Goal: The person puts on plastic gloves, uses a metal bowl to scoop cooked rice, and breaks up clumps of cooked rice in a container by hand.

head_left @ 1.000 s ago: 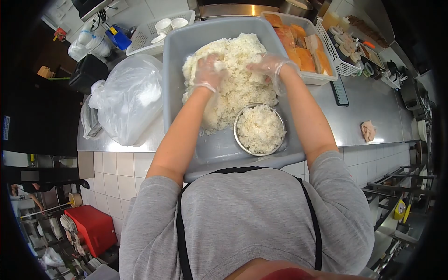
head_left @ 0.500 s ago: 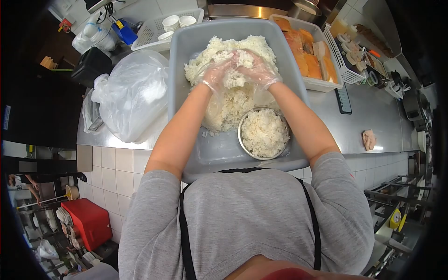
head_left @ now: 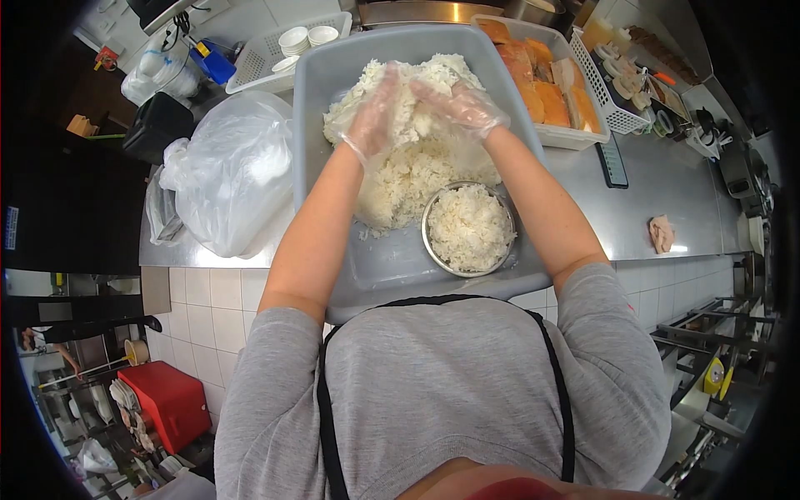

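Observation:
A large grey tub [head_left: 310, 167] stands before me with a heap of white cooked rice [head_left: 417, 171] in its far and middle part. My left hand [head_left: 377, 115], in a clear plastic glove, rests against the left side of the heap with fingers stretched out. On the other side my right hand [head_left: 463, 112], gloved alike, lies on the rice with its fingers extended toward the left. The two hands are apart, with rice between them. Close to the tub's near right corner sits a round metal bowl [head_left: 433, 255] filled with rice.
Left of the tub lies a filled clear plastic bag [head_left: 233, 179]. Behind it is a white basket [head_left: 250, 68] with small white cups. On the right are a container of orange fish pieces [head_left: 546, 104], a phone [head_left: 612, 162] and a crumpled cloth or glove [head_left: 662, 234].
My hands were close together with a clump of rice between them. They have now parted, and the clump is no longer held. The view has shifted slightly.

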{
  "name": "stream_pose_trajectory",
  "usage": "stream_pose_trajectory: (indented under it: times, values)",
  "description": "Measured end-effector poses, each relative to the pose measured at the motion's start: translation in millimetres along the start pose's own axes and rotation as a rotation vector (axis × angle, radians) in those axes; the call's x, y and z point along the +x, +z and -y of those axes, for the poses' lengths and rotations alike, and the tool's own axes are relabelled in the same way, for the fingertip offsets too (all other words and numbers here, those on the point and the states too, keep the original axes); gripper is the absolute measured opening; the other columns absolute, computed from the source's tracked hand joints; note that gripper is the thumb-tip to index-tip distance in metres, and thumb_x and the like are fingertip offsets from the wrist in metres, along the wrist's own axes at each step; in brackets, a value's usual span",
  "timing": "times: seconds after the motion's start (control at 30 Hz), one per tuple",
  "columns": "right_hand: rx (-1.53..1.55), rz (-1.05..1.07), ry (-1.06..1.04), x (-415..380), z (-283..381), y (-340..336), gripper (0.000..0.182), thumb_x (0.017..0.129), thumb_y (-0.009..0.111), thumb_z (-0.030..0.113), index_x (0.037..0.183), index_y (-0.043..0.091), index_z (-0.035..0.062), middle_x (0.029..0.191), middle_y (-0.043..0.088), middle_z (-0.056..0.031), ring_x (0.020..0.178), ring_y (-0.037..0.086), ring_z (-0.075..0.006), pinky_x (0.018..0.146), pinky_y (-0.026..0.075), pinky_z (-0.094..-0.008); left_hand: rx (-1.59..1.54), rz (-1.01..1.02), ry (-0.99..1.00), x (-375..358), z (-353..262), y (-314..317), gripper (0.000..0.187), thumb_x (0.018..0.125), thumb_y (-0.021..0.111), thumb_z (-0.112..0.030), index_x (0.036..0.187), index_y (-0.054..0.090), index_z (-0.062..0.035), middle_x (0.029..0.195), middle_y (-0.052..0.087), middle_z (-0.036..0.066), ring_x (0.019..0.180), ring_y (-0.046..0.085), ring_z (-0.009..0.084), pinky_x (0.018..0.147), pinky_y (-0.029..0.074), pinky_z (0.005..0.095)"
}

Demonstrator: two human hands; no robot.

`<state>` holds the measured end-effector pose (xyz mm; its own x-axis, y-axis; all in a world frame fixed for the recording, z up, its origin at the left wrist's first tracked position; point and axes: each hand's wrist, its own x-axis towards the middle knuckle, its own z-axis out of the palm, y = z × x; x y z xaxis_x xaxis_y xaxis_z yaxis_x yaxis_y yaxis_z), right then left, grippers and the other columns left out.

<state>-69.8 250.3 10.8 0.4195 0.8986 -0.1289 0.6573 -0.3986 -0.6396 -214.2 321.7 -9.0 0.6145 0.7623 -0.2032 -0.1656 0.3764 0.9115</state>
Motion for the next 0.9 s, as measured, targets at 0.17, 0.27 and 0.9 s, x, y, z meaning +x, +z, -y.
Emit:
stream_pose_trajectory:
  times: [0.17, 0.27, 0.9]
  values:
    - [0.883, 0.214, -0.063, 23, -26, 9, 0.079, 0.082, 0.049, 0.061, 0.137, 0.034, 0.0068, 0.149, 0.012, -0.0129, 0.134, 0.025, -0.0277, 0.105, 0.03, -0.041, -0.265, 0.373, 0.084, 16, 7, -19, 0.067, 0.089, 0.048, -0.048, 0.134, 0.032, -0.0018, 0.128, 0.046, 0.01, 0.115, 0.047, 0.0216, 0.099, 0.036, 0.0329]
    - [0.322, 0.041, -0.292, 19, -31, 13, 0.059, 0.087, 0.047, 0.049, 0.134, 0.04, 0.0146, 0.142, 0.034, -0.0103, 0.124, 0.041, -0.0268, 0.101, 0.035, -0.0324, 0.062, 0.27, 0.174, 16, 7, -24, 0.059, 0.088, 0.052, -0.037, 0.135, 0.034, -0.0049, 0.127, 0.047, 0.01, 0.116, 0.046, 0.0213, 0.1, 0.035, 0.0324]
    - [-0.079, 0.105, -0.183, 16, -15, -12, 0.059, 0.084, 0.05, 0.051, 0.127, 0.045, 0.0127, 0.119, 0.053, -0.0195, 0.115, 0.048, -0.0346, 0.096, 0.038, -0.0405, 1.663, 0.106, 0.276, -31, -16, -6, 0.069, 0.073, 0.07, -0.032, 0.131, 0.04, -0.0107, 0.137, 0.034, 0.021, 0.116, 0.048, 0.0321, 0.098, 0.038, 0.0333]
